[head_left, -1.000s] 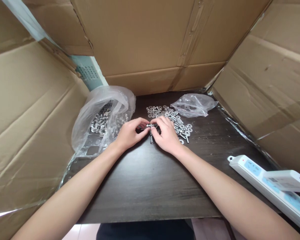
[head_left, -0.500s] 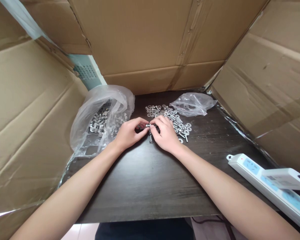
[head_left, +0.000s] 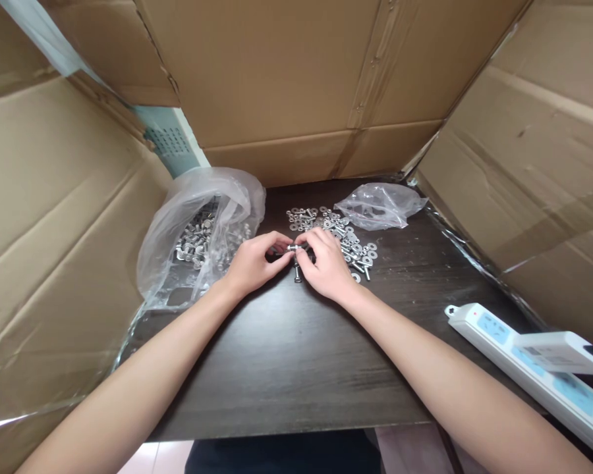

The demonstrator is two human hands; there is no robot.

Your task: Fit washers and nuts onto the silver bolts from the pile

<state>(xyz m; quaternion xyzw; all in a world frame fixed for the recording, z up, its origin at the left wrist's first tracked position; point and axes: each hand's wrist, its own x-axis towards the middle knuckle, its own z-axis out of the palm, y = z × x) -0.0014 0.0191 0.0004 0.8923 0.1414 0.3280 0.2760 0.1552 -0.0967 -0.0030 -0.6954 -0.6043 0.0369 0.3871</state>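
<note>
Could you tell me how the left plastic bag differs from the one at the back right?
The left bag is larger, open and holds a heap of metal fasteners; the back-right bag is smaller, crumpled flat and looks nearly empty. The left bag lies beside the left hand; the back-right bag lies beyond the right hand. Both are clear plastic.
</note>
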